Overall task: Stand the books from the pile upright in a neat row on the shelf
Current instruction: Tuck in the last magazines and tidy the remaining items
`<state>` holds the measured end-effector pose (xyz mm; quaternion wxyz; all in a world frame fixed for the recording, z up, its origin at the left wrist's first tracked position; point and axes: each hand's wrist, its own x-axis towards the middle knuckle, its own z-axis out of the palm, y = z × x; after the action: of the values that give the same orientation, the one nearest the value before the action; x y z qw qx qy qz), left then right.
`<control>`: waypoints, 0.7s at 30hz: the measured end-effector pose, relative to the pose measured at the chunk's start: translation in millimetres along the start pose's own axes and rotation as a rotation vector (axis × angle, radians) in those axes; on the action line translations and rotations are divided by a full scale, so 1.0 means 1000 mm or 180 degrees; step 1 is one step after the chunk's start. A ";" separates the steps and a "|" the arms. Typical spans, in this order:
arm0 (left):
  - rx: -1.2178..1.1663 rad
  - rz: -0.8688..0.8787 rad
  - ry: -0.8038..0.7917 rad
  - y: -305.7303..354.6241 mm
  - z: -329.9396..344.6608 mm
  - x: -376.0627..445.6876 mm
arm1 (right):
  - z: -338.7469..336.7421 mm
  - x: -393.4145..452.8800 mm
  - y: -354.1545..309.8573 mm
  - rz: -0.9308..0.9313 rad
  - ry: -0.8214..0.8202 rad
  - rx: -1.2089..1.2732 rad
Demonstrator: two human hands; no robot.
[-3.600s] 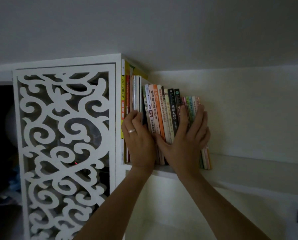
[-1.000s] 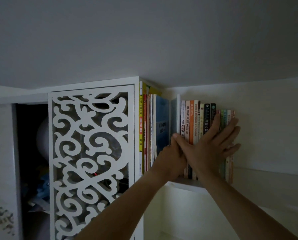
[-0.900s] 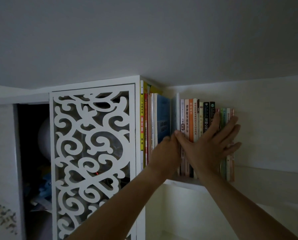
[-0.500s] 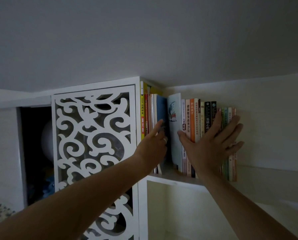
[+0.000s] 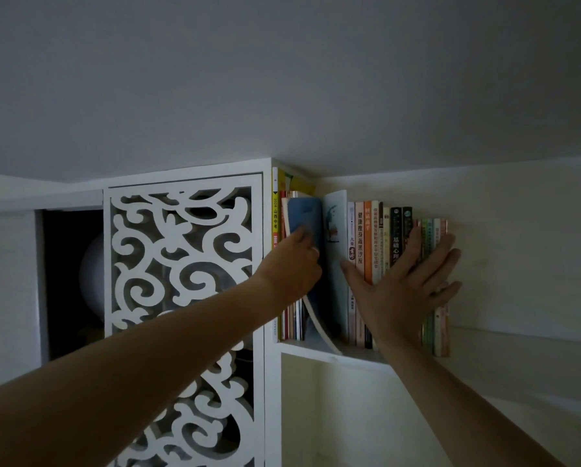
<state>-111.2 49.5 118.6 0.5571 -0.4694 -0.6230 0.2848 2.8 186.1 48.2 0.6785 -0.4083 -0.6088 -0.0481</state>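
On the shelf point(image 5: 329, 353), my left hand point(image 5: 295, 264) pinches a sagging blue book point(image 5: 304, 217), my right hand point(image 5: 407, 288) flat-open braces the row point(image 5: 383, 237); it may slide off.

Left hand point(image 5: 294, 267): fingertips blurred and tucked between the blue book point(image 5: 304, 217) and the white book point(image 5: 335, 230), so the grip can't be read; both forearms cut off by the bottom edge. Right hand point(image 5: 405, 288) covers the lower spines of the row of books point(image 5: 383, 230) under its spread fingers point(image 5: 445, 264), and spine text beyond those fingertips is too small to read. Cabinet interior behind the fretwork door point(image 5: 181, 264), left of the left fingers, is too dark to make out.
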 end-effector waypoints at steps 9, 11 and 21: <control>0.0166 0.0220 0.0350 0.001 -0.017 -0.018 | -0.009 -0.002 -0.009 -0.0010 -0.0130 -0.0078; 0.0118 0.0209 0.0511 -0.002 -0.019 -0.024 | -0.014 0.001 -0.011 -0.0226 -0.0076 -0.0101; -0.0198 0.0113 0.0632 -0.005 -0.032 -0.057 | -0.008 0.013 -0.018 -0.2145 -0.0888 -0.0791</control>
<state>-85.5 -9.8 105.7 0.5961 -0.5234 -0.5649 0.2273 1.9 175.1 69.2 0.4806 -0.2670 -0.7849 -0.2858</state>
